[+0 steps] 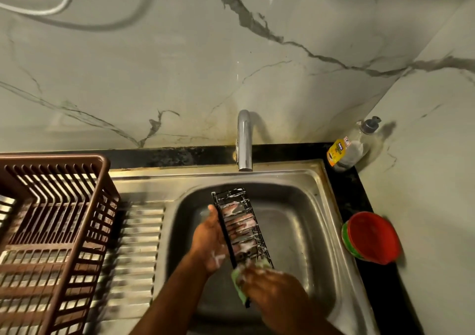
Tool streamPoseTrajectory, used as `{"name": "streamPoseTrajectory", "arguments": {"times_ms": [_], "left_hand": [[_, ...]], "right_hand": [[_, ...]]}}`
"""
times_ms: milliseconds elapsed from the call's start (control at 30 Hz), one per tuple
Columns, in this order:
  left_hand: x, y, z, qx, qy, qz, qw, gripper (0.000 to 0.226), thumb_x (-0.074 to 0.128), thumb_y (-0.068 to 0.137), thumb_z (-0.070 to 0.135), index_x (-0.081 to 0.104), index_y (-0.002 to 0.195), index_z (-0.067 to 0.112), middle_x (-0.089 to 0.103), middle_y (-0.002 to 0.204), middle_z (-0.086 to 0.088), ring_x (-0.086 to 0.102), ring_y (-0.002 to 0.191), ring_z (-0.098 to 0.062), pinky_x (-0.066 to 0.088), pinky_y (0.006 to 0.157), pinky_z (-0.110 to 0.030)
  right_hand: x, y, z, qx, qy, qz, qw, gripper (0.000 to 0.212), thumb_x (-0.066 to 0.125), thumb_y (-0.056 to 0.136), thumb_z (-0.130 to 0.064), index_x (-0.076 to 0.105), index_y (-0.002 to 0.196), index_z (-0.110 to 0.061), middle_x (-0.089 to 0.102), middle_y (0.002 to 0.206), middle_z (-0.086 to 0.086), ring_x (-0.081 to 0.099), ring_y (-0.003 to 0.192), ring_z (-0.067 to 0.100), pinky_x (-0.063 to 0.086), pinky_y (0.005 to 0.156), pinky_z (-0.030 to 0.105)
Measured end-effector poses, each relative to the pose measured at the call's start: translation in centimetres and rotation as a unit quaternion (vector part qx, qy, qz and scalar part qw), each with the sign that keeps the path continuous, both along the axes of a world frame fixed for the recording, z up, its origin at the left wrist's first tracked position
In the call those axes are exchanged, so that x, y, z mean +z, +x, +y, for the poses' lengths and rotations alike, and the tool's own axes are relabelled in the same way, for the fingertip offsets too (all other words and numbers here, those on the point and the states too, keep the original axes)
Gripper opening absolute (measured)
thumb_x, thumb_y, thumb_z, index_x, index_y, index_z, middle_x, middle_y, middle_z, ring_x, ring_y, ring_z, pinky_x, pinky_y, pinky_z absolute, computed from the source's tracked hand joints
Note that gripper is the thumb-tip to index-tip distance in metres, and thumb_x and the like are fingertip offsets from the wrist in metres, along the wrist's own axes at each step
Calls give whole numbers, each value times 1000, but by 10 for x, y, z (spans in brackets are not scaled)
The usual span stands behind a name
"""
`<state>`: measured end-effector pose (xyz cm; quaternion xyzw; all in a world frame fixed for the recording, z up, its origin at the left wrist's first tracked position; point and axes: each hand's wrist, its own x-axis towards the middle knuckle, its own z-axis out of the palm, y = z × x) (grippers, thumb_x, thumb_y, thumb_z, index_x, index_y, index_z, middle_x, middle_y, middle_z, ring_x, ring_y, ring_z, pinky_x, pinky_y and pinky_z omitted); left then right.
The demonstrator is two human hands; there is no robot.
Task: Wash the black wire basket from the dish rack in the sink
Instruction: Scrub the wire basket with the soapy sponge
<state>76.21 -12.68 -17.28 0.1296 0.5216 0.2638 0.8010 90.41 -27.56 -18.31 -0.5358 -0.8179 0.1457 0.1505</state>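
A narrow black wire basket point(228, 197), flecked with white suds, is held tilted over the steel sink point(303, 221). My left hand point(209, 242) grips its left long side, with the fingers showing through the wires from behind. My right hand point(270, 289), foamy, holds a green sponge point(237, 283) pressed against the basket's near end. The brown plastic dish rack point(59, 231) stands on the ribbed drainboard at the left. No water runs from the chrome tap point(244, 141).
A clear pump bottle with a yellow label point(347, 149) stands in the back right corner of the black counter. A red bowl on a green one point(371, 237) sits right of the sink. Marble-look tiles rise behind and to the right.
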Motion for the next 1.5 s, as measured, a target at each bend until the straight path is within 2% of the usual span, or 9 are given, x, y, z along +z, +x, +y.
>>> {"name": "streamPoseTrajectory", "arguments": {"times_ms": [133,233,300,433,567,867,1100,1233,1500], "left_hand": [[7,1,6,-11,46,19,999,56,38,107,49,64,130,6,73,118,-25,72,107,-41,62,78,-57],[9,2,11,7,62,37,997,49,37,109,45,69,118,9,77,105,-20,78,87,-34,61,78,-52],[11,0,9,20,68,34,997,46,37,109,43,70,109,11,78,98,-16,77,79,-31,58,79,-46],[3,1,-4,14,75,9,997,32,46,103,32,67,102,8,58,71,-5,57,62,-22,37,66,-33],[-8,4,-28,-25,128,61,990,33,40,108,18,68,106,1,54,64,-7,59,53,-18,42,64,-32],[-34,1,-62,-73,265,98,956,27,52,103,13,73,99,-3,70,71,-14,67,67,-19,55,66,-27],[-49,-3,-68,-69,304,62,948,24,56,93,7,66,102,-13,54,102,-25,66,89,-15,58,74,-26],[-56,1,-69,-58,326,77,940,15,63,97,9,74,100,0,55,109,-26,62,97,-25,58,80,-33],[-46,-3,-81,-125,273,46,953,30,76,83,33,80,104,13,77,106,-10,70,99,-24,54,86,-28]], "right_hand": [[-10,17,-43,3,-152,-62,986,25,71,76,-61,75,97,-48,72,95,-25,68,84,-7,57,68,14],[-8,36,-50,-116,-179,67,975,35,67,90,-39,65,118,-59,66,122,-31,58,119,-6,44,107,21],[7,49,-36,-257,-169,153,939,58,66,89,-16,61,112,-69,64,116,-39,60,111,-14,46,100,12],[36,52,24,-357,-72,240,900,49,69,90,-3,62,117,-44,68,106,-24,62,91,-20,48,77,2],[56,47,97,-350,-6,217,911,33,68,92,-7,70,122,-20,75,109,1,65,85,-1,50,77,7],[56,28,191,-268,-166,12,949,36,65,92,-14,71,125,-25,70,119,8,65,100,26,47,81,30],[58,15,139,-269,-99,-47,957,45,58,94,-11,63,133,-32,74,115,0,70,95,18,56,85,31],[65,11,85,-281,-94,18,955,47,57,96,-13,59,136,-38,76,108,-4,60,69,6,59,70,25],[35,9,23,-252,-15,92,963,61,79,72,0,70,124,-30,72,123,-8,74,95,9,59,82,22]]}}
